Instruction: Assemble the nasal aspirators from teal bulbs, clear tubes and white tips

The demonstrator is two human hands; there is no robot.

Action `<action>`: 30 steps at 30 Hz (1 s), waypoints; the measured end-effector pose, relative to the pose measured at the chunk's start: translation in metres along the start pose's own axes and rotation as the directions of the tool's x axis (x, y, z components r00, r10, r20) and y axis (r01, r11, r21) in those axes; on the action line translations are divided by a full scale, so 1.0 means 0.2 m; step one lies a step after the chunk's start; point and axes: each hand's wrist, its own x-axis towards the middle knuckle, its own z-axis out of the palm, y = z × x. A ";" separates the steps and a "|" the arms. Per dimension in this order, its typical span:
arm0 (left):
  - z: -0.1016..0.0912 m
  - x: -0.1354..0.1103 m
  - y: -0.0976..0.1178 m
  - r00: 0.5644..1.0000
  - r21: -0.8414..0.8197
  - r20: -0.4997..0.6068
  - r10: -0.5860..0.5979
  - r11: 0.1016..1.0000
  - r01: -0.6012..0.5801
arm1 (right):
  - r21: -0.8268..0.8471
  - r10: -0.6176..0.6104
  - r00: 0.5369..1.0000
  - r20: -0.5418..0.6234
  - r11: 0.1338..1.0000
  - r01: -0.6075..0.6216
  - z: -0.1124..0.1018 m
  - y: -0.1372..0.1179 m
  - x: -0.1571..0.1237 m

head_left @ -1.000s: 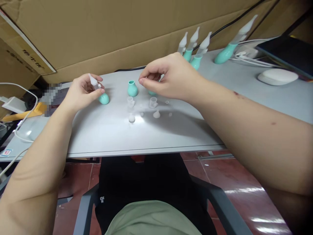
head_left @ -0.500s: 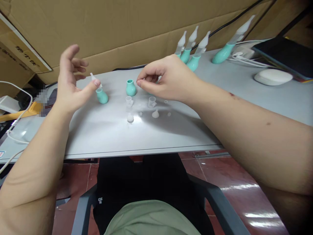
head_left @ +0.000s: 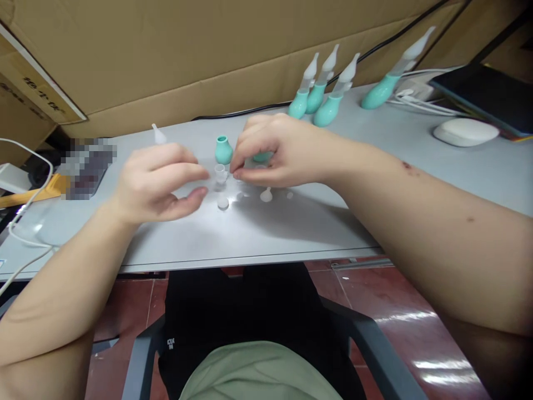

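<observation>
My left hand (head_left: 158, 180) hovers over the grey table (head_left: 258, 233) with its fingers apart and nothing in it. Behind it only the white tip of an assembled aspirator (head_left: 157, 133) shows. My right hand (head_left: 277, 153) is curled down onto the table, its fingertips pinched together just right of a small clear cup (head_left: 220, 173). What they pinch is hidden. An open teal bulb (head_left: 224, 150) stands behind the cup. A second teal bulb (head_left: 261, 157) peeks from under my right hand. Clear dome caps (head_left: 223, 203) (head_left: 266, 195) and tiny clear bits (head_left: 290, 195) lie in front.
Three assembled teal-and-white aspirators (head_left: 320, 91) stand at the back, a fourth (head_left: 387, 83) further right. A white mouse (head_left: 464, 132) and a dark device (head_left: 491, 91) sit far right. Cardboard (head_left: 187, 50) walls the back. White cables (head_left: 25, 222) and a charger (head_left: 12, 178) lie left.
My left hand let go of the assembled aspirator, rose open, then came down and right toward the clear cup. My right hand dropped from above the bulbs onto the table.
</observation>
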 end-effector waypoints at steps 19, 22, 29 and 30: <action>0.02 -0.13 -0.13 0.931 -0.228 0.349 0.102 0.973 -0.021 | -0.359 -0.085 0.945 0.316 0.911 0.202 0.07 -0.08 0.00; 0.02 -0.14 -0.13 0.936 -0.264 0.350 0.027 0.962 0.071 | -0.350 -0.060 0.953 0.295 0.922 0.167 0.08 -0.07 0.00; 0.03 -0.13 -0.14 0.975 -0.594 0.166 -0.148 0.774 0.219 | 0.011 -0.275 0.960 -0.042 0.961 0.276 0.08 0.04 0.01; 0.04 -0.13 -0.15 0.977 -0.641 0.132 -0.170 0.737 0.215 | 0.087 -0.279 0.950 -0.139 0.952 0.292 0.09 0.05 0.01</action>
